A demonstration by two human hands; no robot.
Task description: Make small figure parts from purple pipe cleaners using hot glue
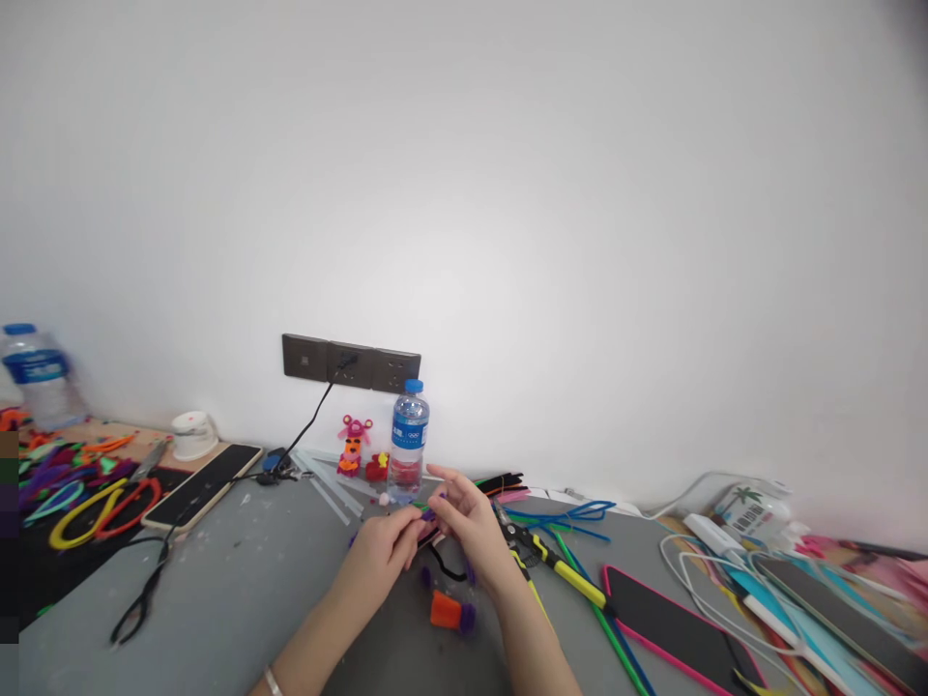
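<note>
Above the grey table, my left hand [381, 553] and my right hand [473, 530] meet, their fingertips pinched on a small purple fuzzy strip [427, 515], probably pipe cleaner. A bit of green shows beside it; the fingers cover most of the piece. The right index finger sticks out upward. Just below the hands lies an orange fuzzy piece [445, 610] with purple ends, and a curved black pipe cleaner [448, 570] is partly behind my right hand. Yellow-and-black pliers [569, 575] rest right of my right wrist.
A water bottle [408, 454] stands behind the hands, beside a pink-and-orange pipe cleaner figure [352, 447]. A pink-edged phone [674, 628] lies at right, a second phone [207, 486] at left. Scissors [108, 512] and colourful scraps lie far left. A black cable [315, 416] reaches the wall socket [351, 363].
</note>
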